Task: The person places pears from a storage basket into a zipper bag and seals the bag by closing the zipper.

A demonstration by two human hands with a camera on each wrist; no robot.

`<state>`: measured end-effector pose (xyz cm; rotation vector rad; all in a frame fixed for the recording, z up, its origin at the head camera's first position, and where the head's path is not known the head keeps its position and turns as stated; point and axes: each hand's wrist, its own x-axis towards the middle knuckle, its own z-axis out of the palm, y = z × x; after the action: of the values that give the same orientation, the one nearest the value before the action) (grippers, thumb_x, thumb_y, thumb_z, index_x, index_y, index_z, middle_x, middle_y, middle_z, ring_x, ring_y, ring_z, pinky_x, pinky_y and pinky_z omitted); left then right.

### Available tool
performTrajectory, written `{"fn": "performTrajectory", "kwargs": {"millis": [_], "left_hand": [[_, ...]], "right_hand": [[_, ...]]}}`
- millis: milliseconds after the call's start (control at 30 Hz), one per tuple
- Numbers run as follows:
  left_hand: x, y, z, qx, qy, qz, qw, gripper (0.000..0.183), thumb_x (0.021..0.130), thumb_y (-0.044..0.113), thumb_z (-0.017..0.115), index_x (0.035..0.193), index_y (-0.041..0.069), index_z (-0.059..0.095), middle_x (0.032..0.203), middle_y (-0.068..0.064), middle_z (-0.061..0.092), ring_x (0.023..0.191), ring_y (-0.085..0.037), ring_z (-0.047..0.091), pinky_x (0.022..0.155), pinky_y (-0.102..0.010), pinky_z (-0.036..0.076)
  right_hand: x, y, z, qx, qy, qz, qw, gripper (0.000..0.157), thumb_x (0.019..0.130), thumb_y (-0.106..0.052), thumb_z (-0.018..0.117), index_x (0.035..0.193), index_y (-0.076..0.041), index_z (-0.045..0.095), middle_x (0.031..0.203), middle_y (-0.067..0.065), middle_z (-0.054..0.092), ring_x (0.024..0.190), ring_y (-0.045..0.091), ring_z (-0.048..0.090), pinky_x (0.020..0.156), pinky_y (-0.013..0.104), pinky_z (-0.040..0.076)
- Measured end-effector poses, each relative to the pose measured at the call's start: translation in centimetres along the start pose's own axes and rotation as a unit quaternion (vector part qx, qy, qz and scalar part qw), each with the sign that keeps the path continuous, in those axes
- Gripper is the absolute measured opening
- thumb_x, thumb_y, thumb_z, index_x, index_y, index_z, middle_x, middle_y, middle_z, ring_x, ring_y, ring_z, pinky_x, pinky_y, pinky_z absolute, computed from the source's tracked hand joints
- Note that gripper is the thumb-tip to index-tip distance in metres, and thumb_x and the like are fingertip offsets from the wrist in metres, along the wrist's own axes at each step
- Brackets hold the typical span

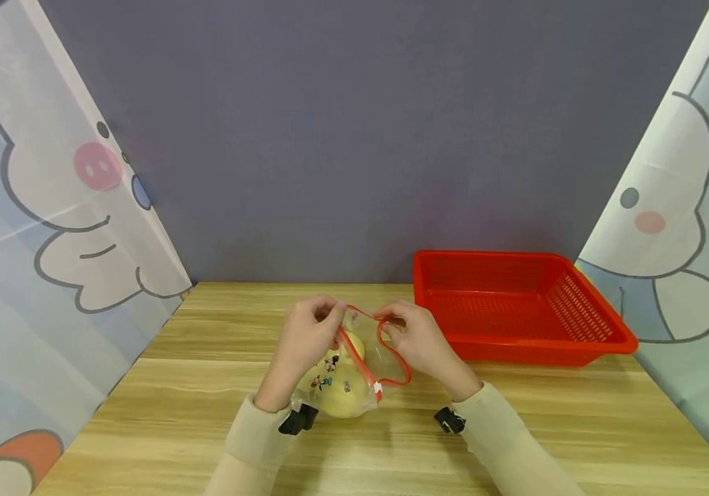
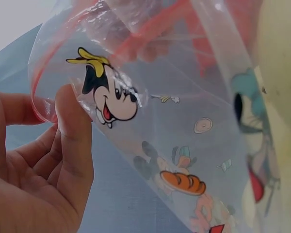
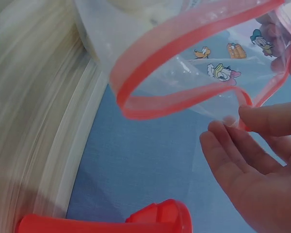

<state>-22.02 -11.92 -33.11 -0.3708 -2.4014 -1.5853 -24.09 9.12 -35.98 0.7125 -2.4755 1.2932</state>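
Note:
A clear plastic zip bag (image 1: 357,358) with a red-edged mouth and cartoon prints is held up over the table, its mouth spread apart. Through its film shows a pale yellow rounded thing (image 1: 337,399), with a smaller lobe above a larger one; its kind is unclear. My left hand (image 1: 307,337) pinches the red rim on the left, thumb against fingers in the left wrist view. On the opposite side, my right hand (image 1: 417,339) pinches the rim between thumb and fingertips. A white end piece (image 1: 377,388) sits at the near corner of the red strip.
At the back right, a red plastic basket (image 1: 515,350) with slotted walls stands on the wood-grain table (image 1: 205,399), close beyond my right hand. A grey panel (image 1: 342,138) rises behind the table. Cartoon-printed curtains (image 1: 25,275) hang at both sides.

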Motion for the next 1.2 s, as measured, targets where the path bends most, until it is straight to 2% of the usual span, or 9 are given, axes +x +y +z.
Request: {"fn": "performTrajectory", "kwargs": {"millis": [267, 433, 567, 667, 733, 800, 1000, 1100, 1200], "left_hand": [[-0.2, -0.1, -0.5, 0.003, -0.009, 0.007, 0.9999, 0.02, 0.102, 0.016, 0.062, 0.095, 0.002, 0.075, 0.061, -0.005, 0.061, 0.047, -0.024, 0.06, 0.044, -0.031, 0.052], [-0.6, -0.2, -0.5, 0.013, -0.011, 0.023, 0.9996, 0.026, 0.103, 0.024, 0.064, 0.097, 0.001, 0.075, 0.064, -0.003, 0.062, 0.049, -0.021, 0.061, 0.045, -0.031, 0.053], [-0.9, 0.0, -0.4, 0.051, 0.004, 0.071, 0.9962, 0.029, 0.102, 0.027, 0.065, 0.095, 0.002, 0.075, 0.066, 0.001, 0.064, 0.053, -0.012, 0.06, 0.05, -0.029, 0.054], [-1.3, 0.0, -0.3, 0.095, 0.03, 0.127, 0.9869, 0.023, 0.101, 0.023, 0.066, 0.092, 0.004, 0.075, 0.067, 0.006, 0.064, 0.057, -0.006, 0.059, 0.055, -0.026, 0.054], [-1.7, 0.0, -0.2, 0.128, 0.051, 0.173, 0.9753, 0.016, 0.099, 0.018, 0.068, 0.091, 0.005, 0.074, 0.07, 0.008, 0.063, 0.059, -0.003, 0.057, 0.057, -0.023, 0.053], [-2.1, -0.2, 0.0, 0.163, 0.076, 0.224, 0.9579, 0.01, 0.097, 0.013, 0.069, 0.091, 0.006, 0.073, 0.072, 0.008, 0.062, 0.06, -0.004, 0.056, 0.056, -0.021, 0.052], [-3.2, -0.8, 0.8, 0.242, 0.144, 0.376, 0.8827, 0.01, 0.092, 0.01, 0.063, 0.09, 0.004, 0.071, 0.073, -0.001, 0.061, 0.06, -0.015, 0.058, 0.051, -0.024, 0.05], [-3.7, -1.0, 1.3, 0.246, 0.156, 0.431, 0.854, 0.016, 0.095, 0.014, 0.057, 0.087, 0.005, 0.069, 0.073, -0.001, 0.061, 0.061, -0.016, 0.058, 0.051, -0.026, 0.05], [-4.5, -1.1, 1.9, 0.254, 0.137, 0.471, 0.8336, 0.022, 0.097, 0.02, 0.054, 0.084, 0.007, 0.066, 0.075, 0.001, 0.06, 0.062, -0.016, 0.057, 0.053, -0.025, 0.05]], "right_hand": [[0.0, -0.3, 0.2, -0.033, 0.0, -0.016, 0.999, 0.017, 0.088, 0.004, 0.075, 0.099, -0.009, 0.079, 0.102, 0.0, 0.073, 0.097, 0.02, 0.069, 0.086, 0.038, 0.06], [-0.1, -0.4, 0.0, -0.037, 0.011, -0.01, 0.999, 0.015, 0.088, 0.002, 0.076, 0.096, -0.009, 0.08, 0.099, 0.0, 0.074, 0.092, 0.018, 0.07, 0.081, 0.035, 0.061], [0.0, -0.3, -0.3, -0.035, 0.018, -0.005, 0.999, 0.014, 0.088, 0.003, 0.076, 0.095, -0.008, 0.08, 0.097, 0.001, 0.074, 0.088, 0.016, 0.07, 0.077, 0.032, 0.061], [0.0, -0.2, -0.4, -0.031, 0.018, -0.004, 0.999, 0.013, 0.089, 0.002, 0.076, 0.096, -0.008, 0.08, 0.096, 0.001, 0.075, 0.085, 0.015, 0.07, 0.075, 0.03, 0.061], [0.0, -0.1, -0.4, -0.031, 0.019, -0.002, 0.999, 0.012, 0.089, 0.001, 0.076, 0.096, -0.008, 0.08, 0.096, 0.001, 0.075, 0.084, 0.014, 0.07, 0.074, 0.028, 0.06], [0.0, 0.0, -0.4, -0.029, 0.018, 0.001, 0.999, 0.011, 0.089, 0.0, 0.076, 0.096, -0.008, 0.08, 0.096, 0.001, 0.075, 0.084, 0.013, 0.07, 0.073, 0.028, 0.06], [0.2, 0.4, -0.5, -0.027, 0.022, -0.008, 0.999, 0.011, 0.088, 0.002, 0.077, 0.096, -0.006, 0.08, 0.095, 0.003, 0.075, 0.084, 0.016, 0.07, 0.074, 0.032, 0.061], [0.2, 0.5, -0.6, -0.026, 0.02, -0.007, 0.999, 0.012, 0.088, 0.003, 0.076, 0.096, -0.006, 0.08, 0.096, 0.003, 0.075, 0.085, 0.017, 0.07, 0.075, 0.034, 0.061], [0.1, 0.6, -0.7, -0.025, 0.016, -0.003, 1.0, 0.013, 0.088, 0.002, 0.076, 0.097, -0.007, 0.08, 0.097, 0.003, 0.075, 0.085, 0.017, 0.07, 0.075, 0.035, 0.061]]}}
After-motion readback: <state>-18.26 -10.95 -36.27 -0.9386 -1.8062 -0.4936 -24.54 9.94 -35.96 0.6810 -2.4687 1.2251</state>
